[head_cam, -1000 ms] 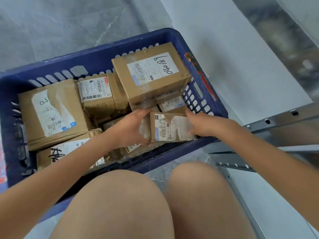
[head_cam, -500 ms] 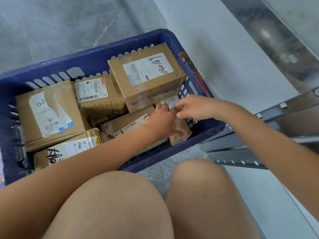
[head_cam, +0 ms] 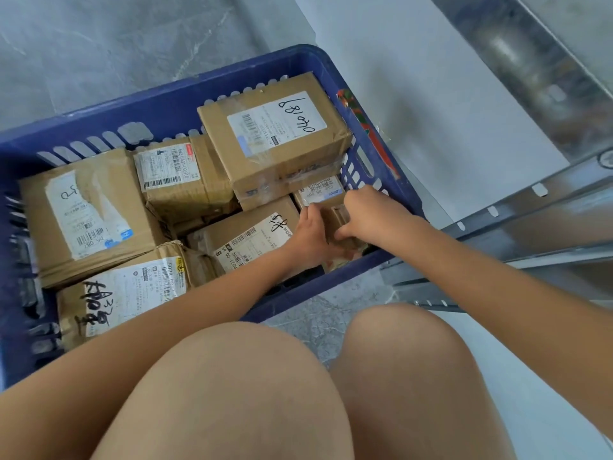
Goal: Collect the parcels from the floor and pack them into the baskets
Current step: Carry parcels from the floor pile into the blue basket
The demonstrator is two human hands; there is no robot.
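Lowered since a second ago, when both hands held it up at the basket's near rim, a small brown parcel [head_cam: 336, 217] now sits wedged low in the right-hand corner of the blue basket [head_cam: 159, 114], right of centre in the frame. The left hand [head_cam: 311, 235] curls round its left side and the right hand [head_cam: 368, 214] pinches its right edge, fingers [head_cam: 341, 231] of the right hand bent over the cardboard, so both are grasping the same parcel. It stands between a flat labelled parcel [head_cam: 252, 239] on its left, the basket's slotted right wall, and a white-labelled parcel [head_cam: 323, 192] just behind it, with a large box marked in black pen [head_cam: 275, 134] stacked above that. More taped cartons fill the left half of the basket, one with a torn label [head_cam: 83, 214] at centre left. Judging by its size and the ease of the two-handed hold, the parcel looks light; its corrugated board appears stiff enough to press down without crushing, though glossy tape could make it slip. The short ends, where the hands are, seem the surest places to hold while it is seated. The person's bare knees fill the lower frame, and a grey metal rail [head_cam: 530, 207] crosses the right side over pale floor.
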